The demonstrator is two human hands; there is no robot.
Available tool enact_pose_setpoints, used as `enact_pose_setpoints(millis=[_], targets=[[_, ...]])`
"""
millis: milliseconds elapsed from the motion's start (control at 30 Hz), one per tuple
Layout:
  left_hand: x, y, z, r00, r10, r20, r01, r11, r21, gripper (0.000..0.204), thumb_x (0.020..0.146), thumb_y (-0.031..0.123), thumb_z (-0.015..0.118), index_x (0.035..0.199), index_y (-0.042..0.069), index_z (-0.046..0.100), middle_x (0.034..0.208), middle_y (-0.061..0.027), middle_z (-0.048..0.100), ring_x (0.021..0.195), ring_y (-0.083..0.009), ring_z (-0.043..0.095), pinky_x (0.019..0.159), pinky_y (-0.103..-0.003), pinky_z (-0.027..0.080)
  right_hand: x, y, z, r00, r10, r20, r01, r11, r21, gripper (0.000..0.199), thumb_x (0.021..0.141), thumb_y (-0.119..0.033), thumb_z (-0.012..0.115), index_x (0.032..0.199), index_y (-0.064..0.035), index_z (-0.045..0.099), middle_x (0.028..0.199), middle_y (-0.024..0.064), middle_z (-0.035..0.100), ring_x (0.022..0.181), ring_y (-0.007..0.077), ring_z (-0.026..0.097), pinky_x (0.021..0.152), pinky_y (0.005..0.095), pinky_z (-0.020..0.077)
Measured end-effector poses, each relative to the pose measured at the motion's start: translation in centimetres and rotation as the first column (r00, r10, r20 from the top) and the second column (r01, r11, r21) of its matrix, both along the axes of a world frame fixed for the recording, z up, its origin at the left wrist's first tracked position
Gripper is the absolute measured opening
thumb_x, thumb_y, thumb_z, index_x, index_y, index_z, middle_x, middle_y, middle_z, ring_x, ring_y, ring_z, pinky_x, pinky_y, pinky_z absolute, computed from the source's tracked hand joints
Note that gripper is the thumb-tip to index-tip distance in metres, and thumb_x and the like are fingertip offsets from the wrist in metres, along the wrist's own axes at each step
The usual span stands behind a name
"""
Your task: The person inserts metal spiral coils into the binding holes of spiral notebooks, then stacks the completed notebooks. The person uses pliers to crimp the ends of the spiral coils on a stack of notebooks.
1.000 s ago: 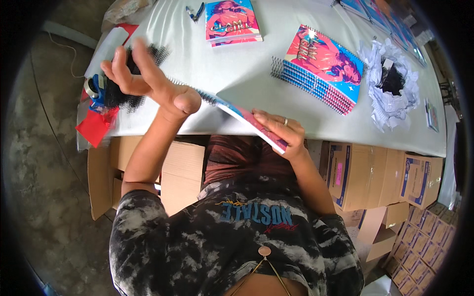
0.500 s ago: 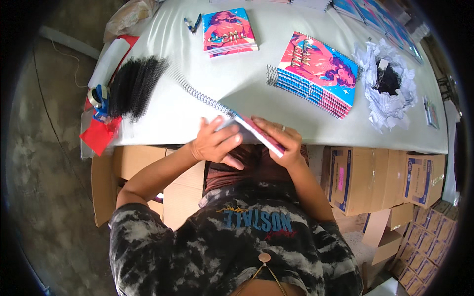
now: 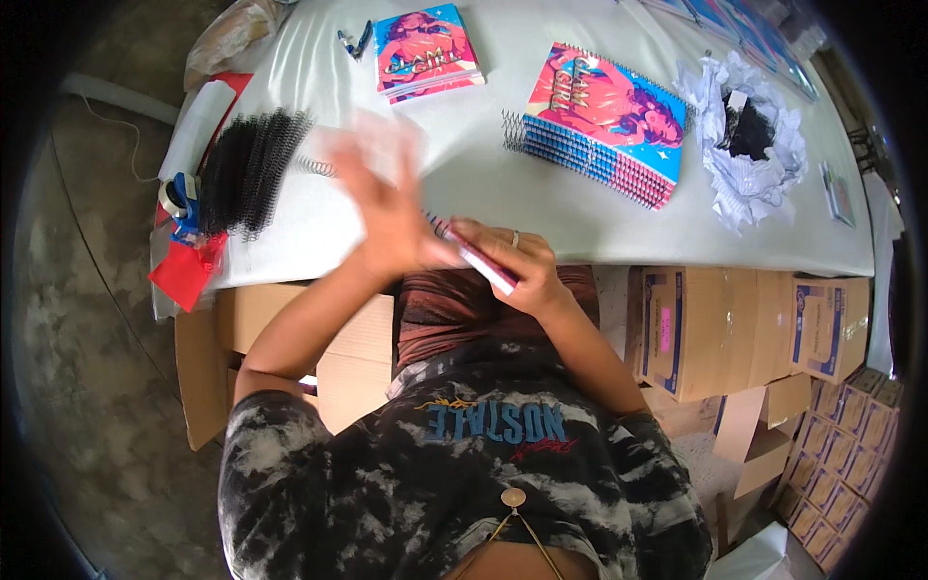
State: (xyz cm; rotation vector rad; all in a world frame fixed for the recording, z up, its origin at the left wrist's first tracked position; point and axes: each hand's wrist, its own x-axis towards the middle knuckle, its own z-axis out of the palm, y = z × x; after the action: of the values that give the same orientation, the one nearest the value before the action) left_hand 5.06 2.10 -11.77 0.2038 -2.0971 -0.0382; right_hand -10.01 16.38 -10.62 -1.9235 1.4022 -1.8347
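Thin notebook with a pink-and-white edge, seen nearly edge-on, sits at the near edge of the tabletop right in front of the person, tilted down toward the lap. Right hand clamped on it, fingers curled over the top, ring on one finger. Left hand spread open and holding nothing, motion-blurred, palm just beside the notebook's far end; contact cannot be told. Half a second ago the left hand lay flat on the notebook and a wire spiral ran along its upper edge; now the hand is lifted and the spiral is hidden behind it or lost in blur. Notebook cover not readable from this angle. Near the left edge, a bundle of black spiral coils, with a red sheet hanging off the left corner. At centre-right, a stack of spiral-bound notebooks, a single colourful booklet toward the far edge. Crumpled white paper holds dark pieces at the right. Cardboard boxes under the table, partly cut off.
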Motion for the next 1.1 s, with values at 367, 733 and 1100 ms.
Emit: enact_pose_setpoints(millis=[367, 733, 1100], targets=[[-0.5, 4.7, -3.0, 0.983, -0.152, 0.107, 0.147, 0.987, 0.061, 0.102, 0.066, 0.079, 0.049, 0.129, 0.000, 0.038, 0.119, -0.0245, 0.040, 0.110, -0.0376, 0.038, 0.085, -0.059, 0.032, 0.1, -0.9, -0.1, 0.999, -0.039, 0.034, 0.039, 0.999, -0.015, 0.045, 0.069, 0.003, 0.065, 0.113, -0.0013, 0.060, 0.107, 0.0141, 0.064, 0.093, 0.0269, 0.065, 0.076, 0.0343, 0.0529], [-2.1, 6.0, 0.3, 0.962, -0.259, 0.091, 0.266, 0.960, -0.083, 0.106, 0.068, 0.082, 0.040, 0.140, 0.005, 0.026, 0.136, -0.0260, 0.031, 0.129, -0.0481, 0.019, 0.105, -0.060, 0.003, 0.1, -1.1, 0.1, 0.992, -0.005, 0.127, 0.007, 1.000, -0.013, 0.046, 0.069, -0.002, 0.066, 0.114, -0.0045, 0.060, 0.102, 0.0143, 0.065, 0.087, 0.0270, 0.065, 0.074, 0.0344, 0.0524], [-1.3, 6.9, 1.7, 0.988, -0.105, 0.113, 0.095, 0.991, 0.095, 0.094, 0.084, 0.060, 0.045, 0.141, -0.004, 0.007, 0.142, -0.0342, 0.008, 0.129, -0.0561, 0.011, 0.101, -0.064, 0.012, 0.8, -1.8, 1.1, 0.971, 0.135, 0.199, -0.110, 0.986, -0.129, 0.047, 0.081, -0.016, 0.060, 0.125, -0.0026, 0.051, 0.124, 0.0196, 0.053, 0.113, 0.0340, 0.053, 0.096, 0.0387, 0.0418]])
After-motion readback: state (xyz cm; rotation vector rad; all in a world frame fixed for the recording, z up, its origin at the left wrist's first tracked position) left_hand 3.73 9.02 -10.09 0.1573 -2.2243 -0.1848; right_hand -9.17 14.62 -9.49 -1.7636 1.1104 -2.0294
